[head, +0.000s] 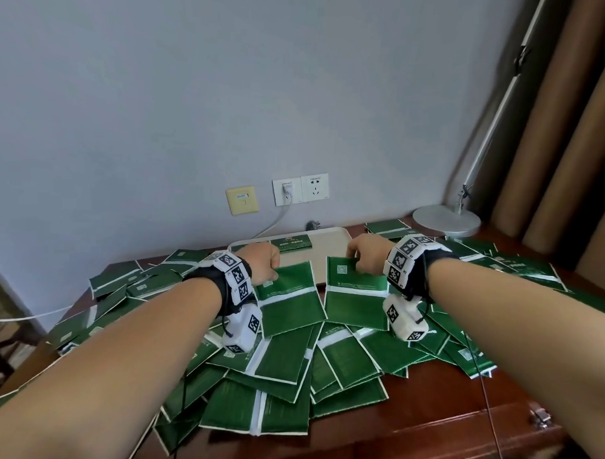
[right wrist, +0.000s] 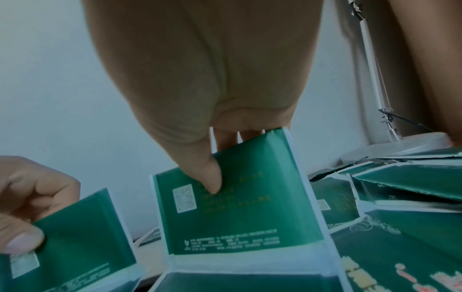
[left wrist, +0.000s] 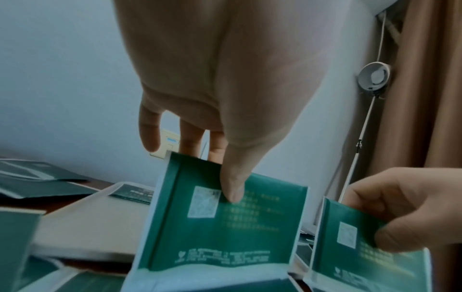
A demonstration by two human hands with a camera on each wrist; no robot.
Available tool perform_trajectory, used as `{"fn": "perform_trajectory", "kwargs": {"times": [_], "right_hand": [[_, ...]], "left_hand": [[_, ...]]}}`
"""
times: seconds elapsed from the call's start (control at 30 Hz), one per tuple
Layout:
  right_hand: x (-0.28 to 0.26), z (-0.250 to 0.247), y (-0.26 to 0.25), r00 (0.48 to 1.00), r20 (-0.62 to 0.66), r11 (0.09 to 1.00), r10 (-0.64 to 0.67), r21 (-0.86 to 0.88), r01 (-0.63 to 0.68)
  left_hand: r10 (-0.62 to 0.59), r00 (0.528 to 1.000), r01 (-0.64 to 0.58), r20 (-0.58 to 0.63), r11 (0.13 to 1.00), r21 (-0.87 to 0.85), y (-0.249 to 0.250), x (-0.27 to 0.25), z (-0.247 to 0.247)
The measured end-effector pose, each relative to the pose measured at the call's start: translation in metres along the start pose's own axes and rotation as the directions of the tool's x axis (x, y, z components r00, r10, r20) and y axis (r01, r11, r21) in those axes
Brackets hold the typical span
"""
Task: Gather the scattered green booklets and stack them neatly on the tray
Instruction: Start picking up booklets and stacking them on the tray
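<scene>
Two booklets are pinched, one by the left hand [head: 264, 262], one by the right hand [head: 365, 254]. Neatness on the tray [head: 331, 239] could be lost if they are dropped askew.

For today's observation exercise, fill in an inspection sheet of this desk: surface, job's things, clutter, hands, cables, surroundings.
Surface: wooden desk, mostly covered by booklets.
Job's things: beige tray at the back with one booklet on tray; pile of green booklets spread in overlapping layers.
Clutter: nothing seen besides the booklets.
Hands: left hand pinches left booklet; right hand pinches right booklet; both booklets hang open.
Cables: white cable runs down from the socket; thin wires from the wrist cameras.
Surroundings: grey wall, lamp, brown curtain.
</scene>
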State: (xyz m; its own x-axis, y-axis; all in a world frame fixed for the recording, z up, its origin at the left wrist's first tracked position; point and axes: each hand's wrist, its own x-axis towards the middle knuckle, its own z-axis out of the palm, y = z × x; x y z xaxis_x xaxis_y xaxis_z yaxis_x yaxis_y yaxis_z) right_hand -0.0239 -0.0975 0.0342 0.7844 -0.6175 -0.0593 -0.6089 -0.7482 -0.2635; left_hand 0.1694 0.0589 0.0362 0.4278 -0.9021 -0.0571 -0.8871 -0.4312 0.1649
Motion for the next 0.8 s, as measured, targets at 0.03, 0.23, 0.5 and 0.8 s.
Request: {"fn": "perform_trajectory", "kwargs": {"times": [0.03,0.23,0.5,0.8], "right_hand": [[-0.002,0.002,-0.004,1.0,-0.01,1.0,-0.012,-0.014,0.011],[-0.015,0.009,-0.016,0.994,0.09,0.997,-0.066,-0.035,0.069],[-0.034,0.029,-0.013,0.968,0.236,0.993,-0.086,-0.058,0.103],[-0.04,0.039,-0.014,0.958,0.282,0.984,-0.058,-0.145,0.102]], "left_hand": [[-0.003,1.0,0.003,0.009,1.0,-0.003,-0.002,-0.005,0.002],[0.032,0.991,-0.025,0.126,0.998,-0.057,-0.002,-0.03,0.016],[0.012,0.966,0.013,0.259,0.996,-0.093,0.005,-0.046,0.041],[-0.014,0.963,0.012,0.268,1.0,0.012,0.011,-0.049,0.051]]}}
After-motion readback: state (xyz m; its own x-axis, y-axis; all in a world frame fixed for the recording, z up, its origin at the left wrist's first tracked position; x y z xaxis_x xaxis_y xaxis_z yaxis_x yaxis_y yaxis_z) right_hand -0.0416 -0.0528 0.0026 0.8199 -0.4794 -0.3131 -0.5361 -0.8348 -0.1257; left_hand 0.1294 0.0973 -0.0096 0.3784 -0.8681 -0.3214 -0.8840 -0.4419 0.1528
